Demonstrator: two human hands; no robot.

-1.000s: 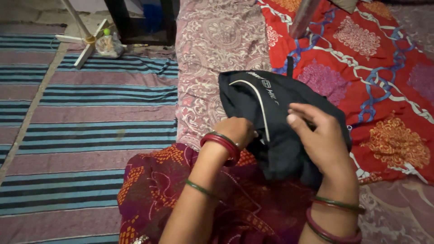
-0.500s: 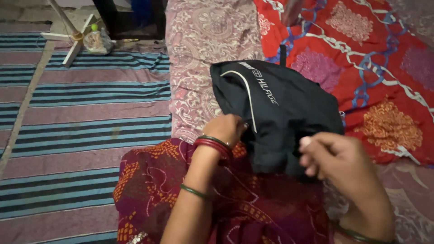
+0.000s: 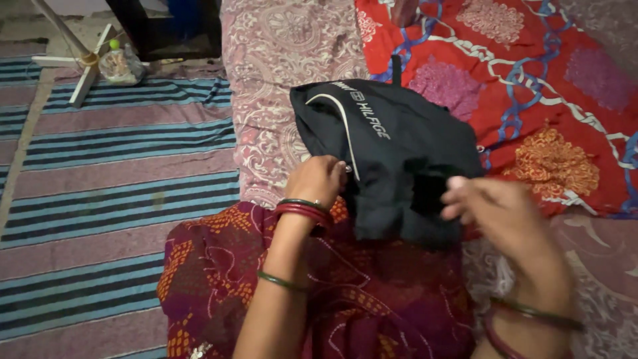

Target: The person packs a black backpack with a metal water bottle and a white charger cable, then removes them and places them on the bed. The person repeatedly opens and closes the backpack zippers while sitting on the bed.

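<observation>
Matt black cloth garment (image 3: 392, 159), soft and creased, with a thin white piped seam. Under it, a printed red cotton-look bedsheet (image 3: 551, 100), matt, beside a pale pink patterned cloth cover (image 3: 286, 60). On the floor, a striped woven mat (image 3: 119, 173), coarse-looking. Smooth, glossy red bangles (image 3: 304, 213).

A bed (image 3: 292, 73) carried the things, covered by a pink patterned sheet; a red flowered quilt (image 3: 531, 100) lay over its right side; a black garment (image 3: 392, 159) rested on both; beside the bed, a striped rug (image 3: 126, 173) covered the floor; a white stand (image 3: 76, 63) and a small bag (image 3: 119, 65) sat at its far edge.
</observation>
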